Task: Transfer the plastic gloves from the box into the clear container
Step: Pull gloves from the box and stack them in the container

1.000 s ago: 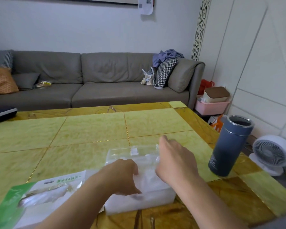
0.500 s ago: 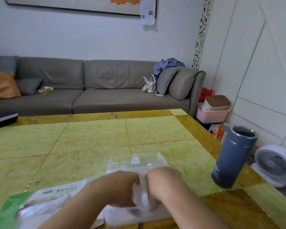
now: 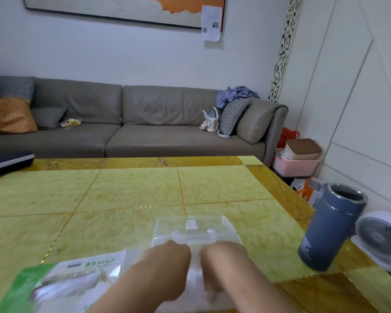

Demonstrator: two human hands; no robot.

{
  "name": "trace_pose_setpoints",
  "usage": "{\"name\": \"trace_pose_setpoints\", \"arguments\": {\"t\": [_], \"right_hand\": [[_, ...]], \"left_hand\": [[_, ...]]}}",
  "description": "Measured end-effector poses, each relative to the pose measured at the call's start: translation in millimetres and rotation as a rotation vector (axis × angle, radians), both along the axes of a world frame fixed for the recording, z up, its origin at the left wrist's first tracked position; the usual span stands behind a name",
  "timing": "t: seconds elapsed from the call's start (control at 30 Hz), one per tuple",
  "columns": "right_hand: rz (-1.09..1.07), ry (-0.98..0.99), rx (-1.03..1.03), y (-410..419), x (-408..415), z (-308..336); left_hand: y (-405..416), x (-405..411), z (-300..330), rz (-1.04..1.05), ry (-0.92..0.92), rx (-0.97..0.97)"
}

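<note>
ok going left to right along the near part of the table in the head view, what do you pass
green and white glove box → left hand → right hand → tall blue-grey metal flask with an open top, then, off the table, the white round fan

Yellow-green tiled table [image 3: 131, 190] (amber border); green-and-white box [image 3: 61, 281]; clear container [image 3: 192, 229]; blue-grey flask [image 3: 330, 227]; grey sofa [image 3: 131, 123]; houndstooth cushion [image 3: 233, 116].

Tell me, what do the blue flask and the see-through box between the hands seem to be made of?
The blue flask looks like matte-coated metal: its open rim is bare and silvery, probably steel. The clear container looks like thin glossy plastic: the yellow table shows through its raised lid. The view is blurred, so both are guesses.
</note>
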State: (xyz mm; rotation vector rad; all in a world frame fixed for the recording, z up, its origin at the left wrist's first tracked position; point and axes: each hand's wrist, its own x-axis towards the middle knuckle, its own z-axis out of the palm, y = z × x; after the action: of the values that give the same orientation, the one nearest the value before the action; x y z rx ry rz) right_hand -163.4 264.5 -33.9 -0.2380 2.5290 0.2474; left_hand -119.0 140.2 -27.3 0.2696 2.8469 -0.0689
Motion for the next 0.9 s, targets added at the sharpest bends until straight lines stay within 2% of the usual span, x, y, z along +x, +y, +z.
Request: {"name": "trace_pose_setpoints", "arguments": {"t": [0.17, 0.3, 0.47, 0.6, 0.73, 0.8, 0.9], "right_hand": [[-0.089, 0.036, -0.043, 7, 4, 0], [-0.111, 0.086, -0.071, 11, 14, 3], [-0.067, 0.356, -0.128, 17, 41, 32], [-0.073, 0.528, -0.189, 1, 61, 57], [0.090, 0.689, -0.455, -50, 77, 62], [0.226, 0.649, -0.604, -83, 82, 53], [0.406, 0.525, -0.668, -133, 79, 24]], "left_hand": [[7, -4, 11, -0.010, -0.202, -0.002], [5, 11, 21, -0.039, -0.184, -0.005], [-14, 39, 27, -0.066, 0.035, 0.117], [-52, 55, 22, -0.064, 0.290, 0.404], [-115, 66, 11, 0.180, 0.443, 0.538], [-153, 68, -3, 0.358, 0.434, 0.534], [-200, 69, -26, 0.582, 0.363, 0.593]]}}
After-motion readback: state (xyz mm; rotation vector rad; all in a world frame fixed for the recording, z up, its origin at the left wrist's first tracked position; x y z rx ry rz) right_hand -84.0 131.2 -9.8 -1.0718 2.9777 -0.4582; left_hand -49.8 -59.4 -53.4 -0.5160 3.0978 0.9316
